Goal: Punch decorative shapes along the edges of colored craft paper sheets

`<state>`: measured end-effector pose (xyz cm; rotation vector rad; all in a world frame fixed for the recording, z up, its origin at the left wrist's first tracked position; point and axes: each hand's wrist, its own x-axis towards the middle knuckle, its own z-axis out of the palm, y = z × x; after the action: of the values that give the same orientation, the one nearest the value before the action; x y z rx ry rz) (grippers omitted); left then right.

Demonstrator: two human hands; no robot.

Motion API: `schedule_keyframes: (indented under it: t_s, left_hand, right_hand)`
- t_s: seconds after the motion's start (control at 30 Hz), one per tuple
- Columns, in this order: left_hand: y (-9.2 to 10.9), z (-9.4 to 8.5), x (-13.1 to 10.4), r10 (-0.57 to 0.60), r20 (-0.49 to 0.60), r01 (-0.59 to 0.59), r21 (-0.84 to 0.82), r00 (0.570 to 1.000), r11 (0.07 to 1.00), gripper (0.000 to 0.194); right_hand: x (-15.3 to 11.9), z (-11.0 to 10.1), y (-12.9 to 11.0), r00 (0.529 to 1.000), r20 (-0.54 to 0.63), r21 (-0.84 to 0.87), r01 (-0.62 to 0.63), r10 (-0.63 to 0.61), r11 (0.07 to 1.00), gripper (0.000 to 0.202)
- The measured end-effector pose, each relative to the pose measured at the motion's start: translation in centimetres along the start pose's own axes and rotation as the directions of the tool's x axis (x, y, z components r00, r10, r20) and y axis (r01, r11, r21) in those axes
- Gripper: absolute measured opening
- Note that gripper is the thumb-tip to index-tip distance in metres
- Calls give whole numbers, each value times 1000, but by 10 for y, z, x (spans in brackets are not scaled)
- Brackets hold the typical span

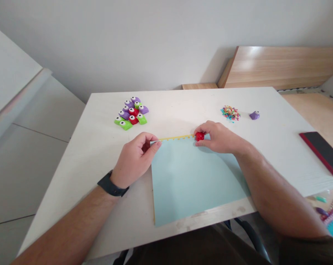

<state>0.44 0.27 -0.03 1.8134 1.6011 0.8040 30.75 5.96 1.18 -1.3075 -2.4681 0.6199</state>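
Observation:
A light blue sheet of paper (194,176) lies on the white table, with a yellow strip and small notches along its far edge. My left hand (136,156) pinches the sheet's far left corner between thumb and fingers; a dark red patch shows inside its curl, and I cannot tell what it is. My right hand (217,136) grips a small red craft punch (200,136) at the far edge of the sheet, near its right end. The punch's underside and its contact with the paper are hidden.
Several green, purple and red punches with eyes (132,113) stand grouped at the back left. A pile of coloured paper bits (230,113) and a lone purple punch (254,115) are at the back right. A dark, red-edged notebook-like object (322,152) lies at the right edge.

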Motion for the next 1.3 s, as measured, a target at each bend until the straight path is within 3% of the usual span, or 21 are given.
schedule_keyframes:
  t_s: [1.03, 1.3]
  left_hand:
    - [-2, 0, 1, -7, 7, 7, 6, 1000, 1000, 27]
    - [-1, 0, 1, -14, 20, 14, 3, 1000, 1000, 27]
  right_hand:
    - [1, 2, -5, 1000, 19, -63, 22, -21, 998, 12]
    - [-1, 1, -4, 999, 15, -4, 47, -47, 999, 19]
